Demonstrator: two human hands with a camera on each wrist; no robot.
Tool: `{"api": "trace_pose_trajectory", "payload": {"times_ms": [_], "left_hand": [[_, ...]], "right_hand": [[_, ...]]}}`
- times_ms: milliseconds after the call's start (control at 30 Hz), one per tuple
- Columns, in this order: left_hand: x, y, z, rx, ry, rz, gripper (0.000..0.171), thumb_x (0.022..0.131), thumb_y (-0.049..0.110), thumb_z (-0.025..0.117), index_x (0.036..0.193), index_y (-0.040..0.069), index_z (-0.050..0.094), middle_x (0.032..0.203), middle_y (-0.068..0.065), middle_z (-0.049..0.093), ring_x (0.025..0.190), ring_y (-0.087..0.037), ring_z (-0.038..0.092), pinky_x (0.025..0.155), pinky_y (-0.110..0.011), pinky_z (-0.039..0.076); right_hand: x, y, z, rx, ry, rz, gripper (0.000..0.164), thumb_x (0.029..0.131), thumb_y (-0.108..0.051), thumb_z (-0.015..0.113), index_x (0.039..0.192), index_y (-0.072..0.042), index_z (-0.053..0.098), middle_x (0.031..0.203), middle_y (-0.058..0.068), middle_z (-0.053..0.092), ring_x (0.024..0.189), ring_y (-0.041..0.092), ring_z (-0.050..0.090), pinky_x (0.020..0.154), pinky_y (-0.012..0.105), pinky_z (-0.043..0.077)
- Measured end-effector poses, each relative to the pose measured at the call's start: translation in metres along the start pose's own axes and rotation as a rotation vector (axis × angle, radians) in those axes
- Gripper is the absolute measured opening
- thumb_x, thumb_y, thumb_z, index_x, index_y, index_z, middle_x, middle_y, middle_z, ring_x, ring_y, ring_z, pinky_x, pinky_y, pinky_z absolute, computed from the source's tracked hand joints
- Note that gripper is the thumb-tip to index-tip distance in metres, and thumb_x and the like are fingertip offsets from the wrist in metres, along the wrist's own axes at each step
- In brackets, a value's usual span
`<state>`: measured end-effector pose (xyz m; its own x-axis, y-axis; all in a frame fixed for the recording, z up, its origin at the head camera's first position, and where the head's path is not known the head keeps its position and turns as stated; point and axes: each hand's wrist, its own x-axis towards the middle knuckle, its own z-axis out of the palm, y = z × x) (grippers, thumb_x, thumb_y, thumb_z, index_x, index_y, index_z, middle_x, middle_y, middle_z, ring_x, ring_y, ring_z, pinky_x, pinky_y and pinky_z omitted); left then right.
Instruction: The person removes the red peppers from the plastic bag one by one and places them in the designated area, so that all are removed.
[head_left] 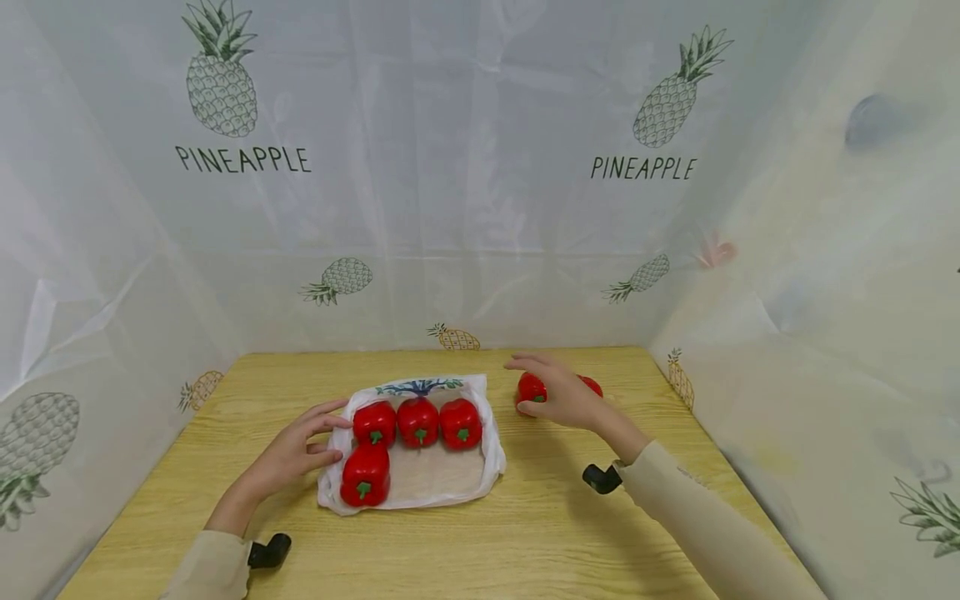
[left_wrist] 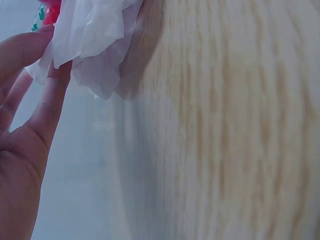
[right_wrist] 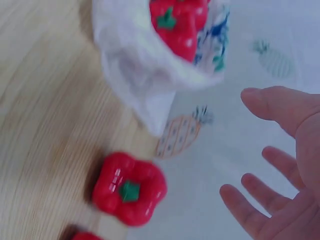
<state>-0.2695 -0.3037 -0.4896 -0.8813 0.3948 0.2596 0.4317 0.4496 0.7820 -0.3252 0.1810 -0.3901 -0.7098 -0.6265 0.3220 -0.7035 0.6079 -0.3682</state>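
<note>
A box lined with white plastic film [head_left: 438, 487] stands mid-table. In it, three red bell peppers [head_left: 418, 422] line the back and another pepper [head_left: 365, 477] lies front left. My left hand [head_left: 288, 454] rests at the box's left side, fingers spread; in the left wrist view its fingertips touch the crumpled film [left_wrist: 95, 35]. To the right of the box, my right hand [head_left: 558, 396] hovers over two loose bell peppers, partly hiding them. The right wrist view shows its fingers apart with nothing between them, one loose pepper [right_wrist: 130, 189] lying beyond on the table.
The wooden table [head_left: 450, 550] is bounded at the back and sides by hanging white sheets [head_left: 465, 208] printed with pineapples. A blue tree print [head_left: 420, 387] shows on the box's back wall. A black wrist camera [head_left: 270, 552] sits on each sleeve.
</note>
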Motion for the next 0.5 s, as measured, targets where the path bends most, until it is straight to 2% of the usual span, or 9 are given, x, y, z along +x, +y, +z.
{"api": "trace_pose_trajectory", "payload": {"times_ms": [267, 500], "left_hand": [[0.001, 0.0, -0.001, 0.001, -0.002, 0.007, 0.041, 0.09, -0.001, 0.081, 0.129, 0.006, 0.069, 0.166, -0.024, 0.034, 0.137, -0.06, 0.049, 0.096, -0.038, 0.062], [0.001, 0.0, 0.0, 0.0, 0.0, 0.005, 0.041, 0.09, -0.001, 0.081, 0.128, 0.006, 0.069, 0.166, -0.024, 0.035, 0.138, -0.059, 0.048, 0.096, -0.039, 0.062]], "right_hand": [[0.011, -0.029, 0.011, 0.022, -0.004, -0.001, 0.067, 0.091, -0.016, 0.087, 0.151, -0.013, 0.058, 0.163, 0.011, 0.048, 0.148, 0.037, 0.045, 0.116, 0.06, 0.046], [0.019, -0.047, 0.024, 0.102, -0.026, -0.019, 0.066, 0.093, -0.016, 0.084, 0.153, -0.014, 0.056, 0.163, 0.012, 0.046, 0.149, 0.035, 0.044, 0.113, 0.056, 0.051]]}}
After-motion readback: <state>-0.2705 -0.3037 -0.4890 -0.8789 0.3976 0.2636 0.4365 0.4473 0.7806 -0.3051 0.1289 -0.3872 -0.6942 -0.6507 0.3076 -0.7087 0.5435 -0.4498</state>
